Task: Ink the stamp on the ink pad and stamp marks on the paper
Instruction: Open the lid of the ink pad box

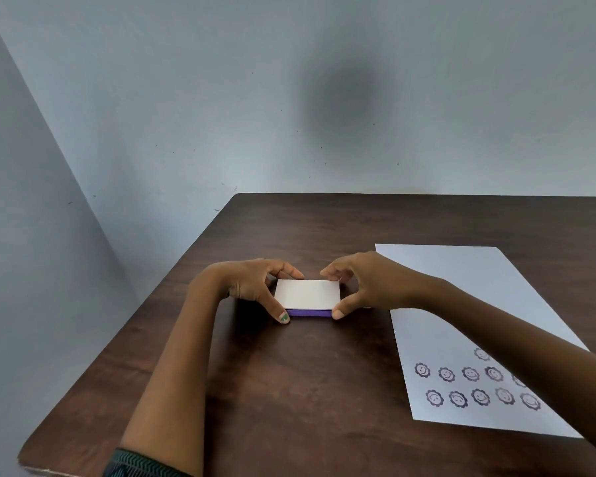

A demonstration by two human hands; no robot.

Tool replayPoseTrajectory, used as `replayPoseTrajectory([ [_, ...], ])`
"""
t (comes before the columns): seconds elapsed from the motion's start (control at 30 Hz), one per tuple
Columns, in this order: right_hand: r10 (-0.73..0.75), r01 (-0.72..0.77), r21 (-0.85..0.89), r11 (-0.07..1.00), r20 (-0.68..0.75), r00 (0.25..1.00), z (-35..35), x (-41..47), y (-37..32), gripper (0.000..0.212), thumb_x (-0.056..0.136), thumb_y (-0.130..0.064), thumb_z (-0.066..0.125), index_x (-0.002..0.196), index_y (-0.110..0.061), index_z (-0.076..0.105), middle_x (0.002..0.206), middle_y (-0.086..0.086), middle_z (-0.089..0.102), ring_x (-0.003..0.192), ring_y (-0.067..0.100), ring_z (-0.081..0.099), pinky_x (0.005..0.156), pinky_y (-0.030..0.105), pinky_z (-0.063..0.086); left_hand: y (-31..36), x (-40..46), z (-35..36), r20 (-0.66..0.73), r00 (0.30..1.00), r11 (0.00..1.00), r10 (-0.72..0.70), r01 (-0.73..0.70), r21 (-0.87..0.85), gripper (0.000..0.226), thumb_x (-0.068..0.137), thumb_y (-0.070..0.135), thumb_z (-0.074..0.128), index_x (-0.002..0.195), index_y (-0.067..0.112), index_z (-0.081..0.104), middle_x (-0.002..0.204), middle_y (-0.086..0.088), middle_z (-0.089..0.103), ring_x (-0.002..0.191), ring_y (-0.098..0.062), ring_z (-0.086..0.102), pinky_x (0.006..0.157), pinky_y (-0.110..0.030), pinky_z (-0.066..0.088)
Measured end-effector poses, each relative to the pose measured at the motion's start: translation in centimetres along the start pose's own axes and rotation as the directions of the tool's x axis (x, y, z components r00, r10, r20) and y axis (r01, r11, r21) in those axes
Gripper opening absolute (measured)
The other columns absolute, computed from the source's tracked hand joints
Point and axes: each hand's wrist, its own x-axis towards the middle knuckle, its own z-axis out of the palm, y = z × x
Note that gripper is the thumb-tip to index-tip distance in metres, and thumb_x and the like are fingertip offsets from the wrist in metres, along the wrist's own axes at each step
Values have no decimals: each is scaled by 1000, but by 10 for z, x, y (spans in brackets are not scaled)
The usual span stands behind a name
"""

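Note:
The ink pad lies near the middle of the dark wooden table; its white lid is down over a purple base. My left hand grips its left end with thumb at the front corner and fingers behind. My right hand holds the right end the same way. The white paper lies to the right, carrying two rows of round smiley flower marks near its front edge; my right forearm covers part of them. No stamp is in view.
A pale blue-grey wall stands right behind the table and along the left. The table's left edge runs diagonally from the back corner toward me. A small pale object peeks out under my right palm.

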Motion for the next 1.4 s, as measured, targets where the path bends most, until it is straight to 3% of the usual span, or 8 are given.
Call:
replayPoseTrajectory([
  [0.1, 7, -8, 14, 1000, 3, 1000, 0, 1, 2, 70, 65, -35, 81, 127, -19, 51, 126, 1, 60, 106, 15, 56, 80, 23, 49, 3, -2, 1, 1, 1000, 1000, 4, -4, 1, 69, 67, 18, 84, 123, 35, 49, 111, 20, 48, 99, -3, 44, 75, -14, 38],
  [0.2, 22, -23, 49, 999, 5, 1000, 0, 1, 3, 70, 66, -36, 80, 127, -20, 50, 120, 0, 61, 104, 14, 57, 80, 30, 55, 4, -2, 1, -24, 1000, 1000, 4, -3, 21, 67, 66, 21, 84, 123, 35, 50, 120, 12, 48, 109, -12, 42, 87, -23, 40],
  [0.37, 38, -42, 82, 996, 49, 998, -4, 3, 6, 57, 75, -39, 71, 125, -22, 50, 122, 1, 61, 100, 5, 53, 74, 8, 42, 2, -2, 2, -69, 998, 999, -3, 6, 48, 73, 62, 24, 87, 124, 37, 50, 130, 1, 45, 120, -22, 43, 105, -40, 39],
  [0.53, 59, -69, 105, 992, 88, 994, -12, 1, 4, 32, 93, -36, 47, 119, -18, 52, 121, 4, 60, 106, 17, 55, 88, 27, 43, 1, -2, 1, -75, 997, 999, -2, 5, 45, 79, 61, 25, 88, 127, 34, 46, 133, -2, 40, 121, -23, 42, 107, -43, 38],
  [0.73, 88, -83, 166, 983, -25, 996, -11, 7, 5, 37, 98, -29, 34, 103, 2, 54, 104, 24, 58, 84, 25, 49, 72, 29, 41, 1, -3, -2, -63, 995, 997, -70, 71, 7, 66, 68, 30, 82, 115, 34, 37, 121, 9, 42, 114, -14, 39, 96, -28, 34],
  [0.93, 143, -75, 304, 950, -209, 967, -7, 19, 5, 36, 97, -23, 41, 93, 9, 57, 97, 28, 64, 86, 37, 64, 62, 26, 47, 0, -3, 1, -77, 996, 999, -46, 45, -14, 92, 66, 25, 84, 140, 28, 29, 144, 3, 41, 133, -22, 36, 111, -40, 31],
  [1.13, 250, -110, 391, 914, -330, 910, -1, 29, 9, 19, 94, -19, 48, 96, -4, 58, 90, 19, 68, 68, 26, 67, 48, 21, 53, 0, -2, 0, -87, 994, 997, -71, 71, -6, 90, 66, 26, 84, 138, 24, 32, 142, 3, 42, 132, -20, 38, 107, -33, 31],
  [1.4, 323, -168, 429, 888, -320, 891, 3, 36, 21, 18, 93, -17, 50, 89, -5, 63, 89, 18, 71, 57, 15, 65, 44, 15, 53, -4, 2, -2, -57, 998, 999, -35, 36, 12, 94, 64, 29, 85, 141, 28, 32, 141, 4, 46, 130, -20, 41, 111, -36, 31],
])
